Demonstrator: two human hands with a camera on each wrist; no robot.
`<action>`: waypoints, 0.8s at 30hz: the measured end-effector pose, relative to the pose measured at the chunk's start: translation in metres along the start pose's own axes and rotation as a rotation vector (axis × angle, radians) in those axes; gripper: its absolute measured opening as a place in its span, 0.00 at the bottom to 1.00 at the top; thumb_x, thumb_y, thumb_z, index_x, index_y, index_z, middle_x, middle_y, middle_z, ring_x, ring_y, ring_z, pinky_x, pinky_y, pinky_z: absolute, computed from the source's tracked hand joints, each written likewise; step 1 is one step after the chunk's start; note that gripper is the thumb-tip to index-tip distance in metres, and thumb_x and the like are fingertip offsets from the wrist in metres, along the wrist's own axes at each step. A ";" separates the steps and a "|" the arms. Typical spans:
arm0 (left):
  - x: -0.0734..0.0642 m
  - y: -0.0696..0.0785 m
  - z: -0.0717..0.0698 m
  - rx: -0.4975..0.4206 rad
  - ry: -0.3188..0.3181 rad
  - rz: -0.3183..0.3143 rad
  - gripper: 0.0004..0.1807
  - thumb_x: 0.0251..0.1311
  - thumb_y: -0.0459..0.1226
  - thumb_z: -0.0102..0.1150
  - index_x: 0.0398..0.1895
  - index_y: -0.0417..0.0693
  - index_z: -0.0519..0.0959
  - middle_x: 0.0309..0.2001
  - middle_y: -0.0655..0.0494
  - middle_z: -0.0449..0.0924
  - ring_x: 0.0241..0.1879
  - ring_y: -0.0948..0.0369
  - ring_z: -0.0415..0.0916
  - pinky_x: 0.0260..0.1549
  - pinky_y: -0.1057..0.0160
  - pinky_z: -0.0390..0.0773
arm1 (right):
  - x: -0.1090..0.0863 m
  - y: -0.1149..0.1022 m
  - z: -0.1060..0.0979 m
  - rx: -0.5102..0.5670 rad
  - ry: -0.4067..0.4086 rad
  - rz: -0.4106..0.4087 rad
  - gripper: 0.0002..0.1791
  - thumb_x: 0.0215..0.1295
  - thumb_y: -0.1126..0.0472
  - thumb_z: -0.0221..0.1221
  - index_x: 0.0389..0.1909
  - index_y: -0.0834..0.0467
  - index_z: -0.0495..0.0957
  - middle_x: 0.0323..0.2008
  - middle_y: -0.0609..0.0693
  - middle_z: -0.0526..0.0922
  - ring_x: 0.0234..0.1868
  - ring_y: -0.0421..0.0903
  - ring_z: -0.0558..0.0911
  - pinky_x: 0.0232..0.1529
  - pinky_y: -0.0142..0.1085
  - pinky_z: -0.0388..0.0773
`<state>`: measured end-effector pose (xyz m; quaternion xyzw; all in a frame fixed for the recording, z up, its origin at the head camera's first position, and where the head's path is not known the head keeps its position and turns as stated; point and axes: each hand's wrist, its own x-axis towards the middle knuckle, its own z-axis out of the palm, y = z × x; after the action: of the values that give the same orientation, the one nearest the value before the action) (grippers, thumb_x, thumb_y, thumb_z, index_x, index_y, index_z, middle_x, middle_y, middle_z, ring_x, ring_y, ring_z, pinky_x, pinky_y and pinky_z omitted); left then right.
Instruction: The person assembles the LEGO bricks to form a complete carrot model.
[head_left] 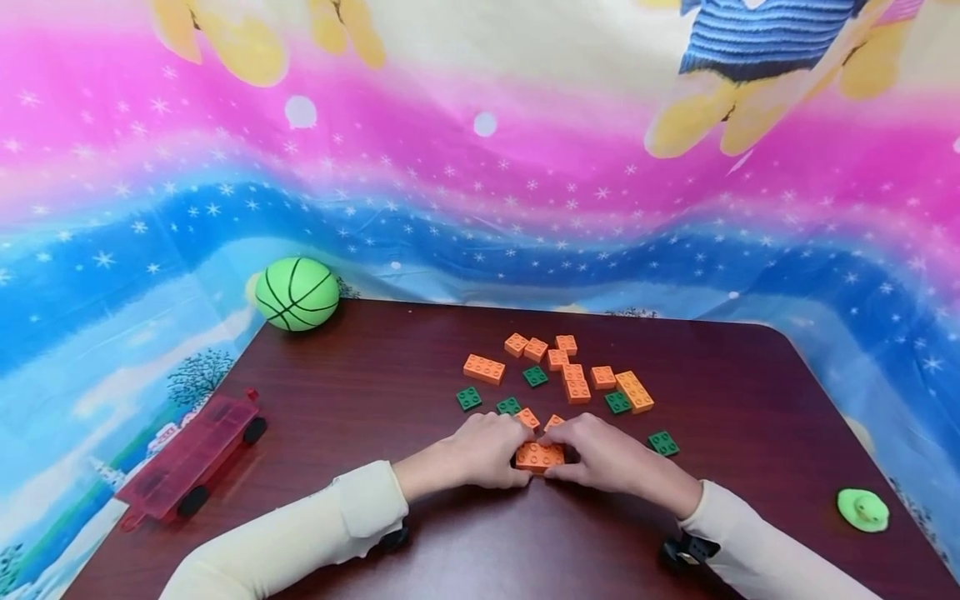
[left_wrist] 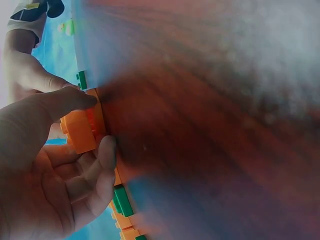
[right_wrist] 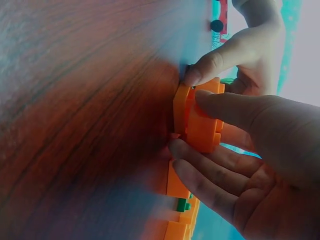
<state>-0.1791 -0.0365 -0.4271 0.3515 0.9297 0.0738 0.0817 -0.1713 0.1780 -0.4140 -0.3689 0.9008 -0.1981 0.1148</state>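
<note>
Between my two hands, at the near side of the scattered bricks, is an orange toy brick [head_left: 540, 458] with its studs up. The right wrist view shows an upper orange brick [right_wrist: 202, 131] over a lower orange brick [right_wrist: 180, 107], with a gap still showing between them. My right hand [head_left: 603, 454] grips the upper brick, thumb on its near side. On the other side my left hand [head_left: 487, 450] holds the lower brick, its thumb at the corner. Two more orange bricks [head_left: 528, 418] lie just behind, partly hidden by the hands.
Farther back lie several orange bricks [head_left: 483, 368] and several green bricks [head_left: 535, 377]. A green ball [head_left: 297, 293] sits at the back left corner, a red wheeled toy [head_left: 191, 458] along the left edge. Near the right edge is a green toy duck [head_left: 863, 510].
</note>
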 end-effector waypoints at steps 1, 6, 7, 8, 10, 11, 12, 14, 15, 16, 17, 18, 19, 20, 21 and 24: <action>0.000 -0.001 0.000 -0.003 0.001 0.000 0.14 0.54 0.55 0.72 0.36 0.62 0.82 0.27 0.70 0.75 0.26 0.67 0.72 0.21 0.62 0.68 | 0.000 0.000 0.000 0.000 0.003 -0.001 0.19 0.65 0.52 0.70 0.54 0.54 0.86 0.45 0.46 0.90 0.35 0.31 0.79 0.35 0.27 0.74; -0.004 -0.007 -0.004 -0.053 0.021 0.019 0.20 0.57 0.58 0.71 0.48 0.63 0.86 0.35 0.70 0.83 0.31 0.69 0.74 0.27 0.63 0.72 | 0.001 0.000 0.001 -0.004 0.017 -0.004 0.18 0.65 0.51 0.70 0.53 0.53 0.86 0.46 0.46 0.90 0.39 0.31 0.82 0.38 0.27 0.78; -0.006 -0.008 -0.004 -0.071 0.026 0.026 0.21 0.57 0.59 0.70 0.49 0.63 0.86 0.37 0.70 0.83 0.32 0.69 0.75 0.28 0.64 0.72 | 0.000 0.000 0.001 -0.003 0.018 -0.004 0.18 0.65 0.52 0.70 0.53 0.53 0.87 0.46 0.46 0.90 0.40 0.31 0.82 0.39 0.28 0.79; -0.007 -0.009 -0.005 -0.089 0.029 0.031 0.21 0.58 0.59 0.70 0.50 0.63 0.86 0.38 0.70 0.84 0.32 0.70 0.75 0.29 0.64 0.72 | 0.000 0.000 0.001 -0.002 0.019 -0.004 0.18 0.64 0.52 0.70 0.53 0.53 0.87 0.46 0.46 0.90 0.40 0.31 0.82 0.39 0.28 0.79; -0.009 -0.011 -0.006 -0.114 0.030 0.040 0.21 0.59 0.59 0.69 0.50 0.63 0.86 0.39 0.70 0.85 0.33 0.70 0.75 0.30 0.65 0.73 | -0.001 -0.001 0.002 -0.001 0.020 0.000 0.18 0.64 0.52 0.71 0.53 0.53 0.87 0.46 0.46 0.90 0.39 0.30 0.82 0.39 0.28 0.79; -0.010 -0.012 -0.006 -0.123 0.029 0.043 0.20 0.59 0.59 0.69 0.50 0.63 0.86 0.39 0.70 0.85 0.33 0.70 0.75 0.30 0.65 0.73 | -0.002 -0.001 0.002 0.002 0.018 0.003 0.18 0.64 0.52 0.70 0.53 0.53 0.87 0.46 0.46 0.90 0.38 0.30 0.82 0.38 0.27 0.79; -0.011 -0.013 -0.006 -0.129 0.027 0.047 0.19 0.60 0.59 0.68 0.49 0.63 0.87 0.38 0.70 0.85 0.33 0.70 0.75 0.30 0.65 0.73 | -0.002 -0.001 0.003 0.007 0.016 0.006 0.18 0.64 0.52 0.70 0.53 0.53 0.87 0.46 0.46 0.90 0.38 0.31 0.81 0.38 0.27 0.78; -0.011 -0.014 -0.006 -0.136 0.021 0.051 0.18 0.61 0.59 0.68 0.49 0.64 0.87 0.39 0.70 0.85 0.34 0.70 0.75 0.30 0.65 0.74 | -0.003 -0.001 0.003 0.009 0.015 0.014 0.18 0.64 0.52 0.71 0.53 0.53 0.87 0.46 0.46 0.90 0.37 0.32 0.81 0.37 0.27 0.77; -0.011 -0.014 -0.006 -0.137 0.019 0.052 0.19 0.61 0.59 0.68 0.49 0.64 0.87 0.39 0.70 0.86 0.34 0.71 0.76 0.31 0.65 0.75 | -0.003 -0.001 0.003 0.010 0.015 0.017 0.18 0.64 0.52 0.71 0.53 0.53 0.87 0.46 0.46 0.90 0.37 0.31 0.81 0.37 0.27 0.77; -0.011 -0.015 -0.006 -0.139 0.018 0.052 0.19 0.61 0.59 0.68 0.49 0.64 0.87 0.39 0.70 0.86 0.35 0.71 0.76 0.31 0.65 0.76 | -0.003 -0.001 0.003 0.010 0.016 0.020 0.19 0.64 0.52 0.71 0.53 0.53 0.87 0.46 0.46 0.90 0.37 0.31 0.81 0.37 0.27 0.77; -0.010 -0.015 -0.006 -0.140 0.017 0.052 0.19 0.61 0.59 0.68 0.48 0.64 0.87 0.40 0.70 0.86 0.35 0.71 0.77 0.32 0.65 0.77 | -0.002 -0.001 0.003 0.013 0.015 0.022 0.18 0.64 0.52 0.71 0.53 0.53 0.87 0.46 0.47 0.90 0.37 0.32 0.81 0.37 0.27 0.77; -0.010 -0.015 -0.006 -0.142 0.015 0.052 0.19 0.61 0.59 0.68 0.49 0.64 0.88 0.40 0.70 0.86 0.36 0.71 0.77 0.33 0.65 0.77 | -0.002 -0.001 0.003 0.013 0.016 0.023 0.18 0.64 0.52 0.71 0.53 0.53 0.87 0.46 0.47 0.90 0.37 0.31 0.81 0.38 0.27 0.78; -0.010 -0.015 -0.007 -0.145 0.014 0.050 0.19 0.61 0.59 0.68 0.48 0.64 0.88 0.40 0.70 0.86 0.36 0.71 0.78 0.33 0.65 0.78 | -0.002 -0.001 0.002 0.012 0.016 0.024 0.18 0.64 0.52 0.71 0.53 0.53 0.87 0.46 0.47 0.90 0.38 0.31 0.81 0.38 0.27 0.78; -0.009 -0.015 -0.007 -0.146 0.013 0.049 0.19 0.60 0.59 0.68 0.48 0.64 0.88 0.40 0.70 0.86 0.36 0.71 0.78 0.33 0.65 0.78 | -0.001 -0.001 0.002 0.013 0.015 0.024 0.18 0.64 0.52 0.71 0.53 0.53 0.87 0.46 0.46 0.90 0.38 0.31 0.81 0.38 0.28 0.79; -0.009 -0.015 -0.007 -0.148 0.012 0.046 0.19 0.60 0.59 0.68 0.48 0.64 0.88 0.39 0.70 0.86 0.36 0.71 0.77 0.33 0.65 0.77 | -0.001 -0.001 0.002 0.014 0.015 0.024 0.18 0.64 0.51 0.71 0.52 0.53 0.87 0.46 0.46 0.90 0.39 0.31 0.82 0.39 0.28 0.79; -0.009 -0.015 -0.008 -0.159 0.010 0.041 0.17 0.60 0.59 0.69 0.46 0.64 0.88 0.38 0.70 0.86 0.34 0.71 0.76 0.31 0.65 0.76 | 0.000 0.000 0.002 0.009 0.015 0.028 0.18 0.63 0.51 0.71 0.52 0.53 0.87 0.46 0.46 0.90 0.40 0.32 0.82 0.41 0.29 0.81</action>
<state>-0.1839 -0.0542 -0.4217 0.3624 0.9139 0.1509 0.1034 -0.1705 0.1777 -0.4156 -0.3544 0.9058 -0.2034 0.1123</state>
